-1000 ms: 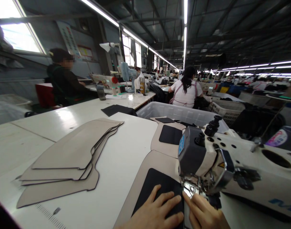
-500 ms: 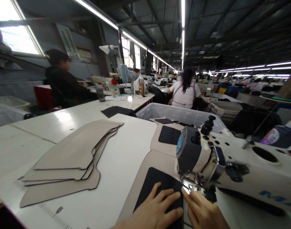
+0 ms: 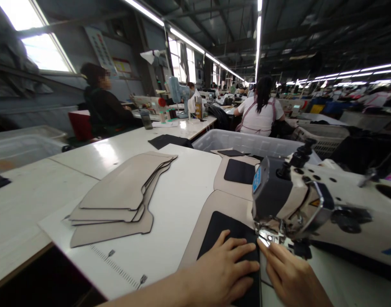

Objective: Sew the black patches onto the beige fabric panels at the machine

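Note:
My left hand [image 3: 230, 266] lies with its fingers spread on a black rectangular panel [image 3: 214, 230], which sits on a larger beige piece [image 3: 202, 221] with a dark edge. My right hand [image 3: 288, 270] is just right of the panel, its fingers stretched forward and close together. Its foremost fingertip touches the panel's right edge, beside the metal presser foot [image 3: 268, 236] of a sewing machine [image 3: 278, 187]. Part of its thumb is hidden from me. Behind the panel, another beige piece with a black patch [image 3: 240, 171] trails toward the back of the table.
Several beige pieces [image 3: 115, 183] lie stacked at the left on the white table [image 3: 176, 200]. A clear plastic bin [image 3: 221, 138] stands behind. Beyond it sits a person in a white top [image 3: 258, 111]; another person in dark clothing [image 3: 106, 106] is at the left.
The whole view has shifted, so the table, stack and machine appear farther right and slightly higher. Both hands keep nearly the same place at the panel and presser foot.

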Demonstrator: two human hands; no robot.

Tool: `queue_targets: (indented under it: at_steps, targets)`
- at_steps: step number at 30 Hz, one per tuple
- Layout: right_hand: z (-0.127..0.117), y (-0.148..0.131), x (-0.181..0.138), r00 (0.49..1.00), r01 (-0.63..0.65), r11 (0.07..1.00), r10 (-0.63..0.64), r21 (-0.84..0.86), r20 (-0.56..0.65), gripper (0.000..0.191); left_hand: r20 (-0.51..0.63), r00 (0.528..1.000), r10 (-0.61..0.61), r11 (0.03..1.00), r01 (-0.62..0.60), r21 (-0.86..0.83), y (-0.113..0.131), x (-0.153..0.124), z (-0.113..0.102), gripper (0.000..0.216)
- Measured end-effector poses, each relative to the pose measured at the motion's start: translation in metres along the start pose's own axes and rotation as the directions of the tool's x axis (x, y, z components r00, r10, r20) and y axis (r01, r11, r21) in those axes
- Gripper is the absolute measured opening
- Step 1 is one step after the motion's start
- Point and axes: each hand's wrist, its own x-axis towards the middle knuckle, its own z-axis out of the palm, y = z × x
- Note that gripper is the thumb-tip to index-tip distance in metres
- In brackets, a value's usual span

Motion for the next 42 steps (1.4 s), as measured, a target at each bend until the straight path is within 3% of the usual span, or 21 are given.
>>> queue_targets:
  at_steps: [12,17,32,36,39,41,42]
  targets:
    - [0.006,-0.001,-0.004,1.0,-0.025,0.999,0.025,-0.024,0.011,0.034,-0.016,1.0,-0.015,1.0,0.015,-0.007,0.001,-0.001,0.005,0.039]
    - [0.003,-0.003,0.001,0.998,-0.055,0.998,0.055,-0.007,0.005,0.034,-0.001,0.999,0.049,0.998,-0.049,-0.036,0.0,-0.002,-0.002,0.06]
    - [0.002,-0.005,0.003,0.999,-0.034,0.999,0.035,0.039,-0.032,0.035,0.029,0.999,0.047,0.998,-0.048,0.036,-0.011,0.002,0.015,0.048]
    - [0.004,-0.006,0.003,0.998,-0.066,0.998,0.066,0.017,-0.018,0.037,-0.001,0.998,0.06,0.998,-0.06,0.035,-0.014,0.003,0.019,0.057]
    - [-0.002,-0.003,0.004,0.983,-0.179,0.982,0.176,0.059,0.055,0.039,-0.013,0.998,0.056,0.998,-0.056,0.016,-0.013,0.005,0.016,0.061]
    - [-0.009,-0.001,0.002,0.948,-0.274,0.95,0.241,0.15,0.207,0.038,-0.008,0.999,0.036,0.999,-0.036,-0.011,-0.009,0.007,0.011,0.061]
    - [-0.013,-0.001,-0.002,0.937,-0.277,0.937,0.214,0.214,0.277,0.037,-0.007,1.0,0.027,0.999,-0.027,-0.029,-0.007,0.007,0.007,0.061]
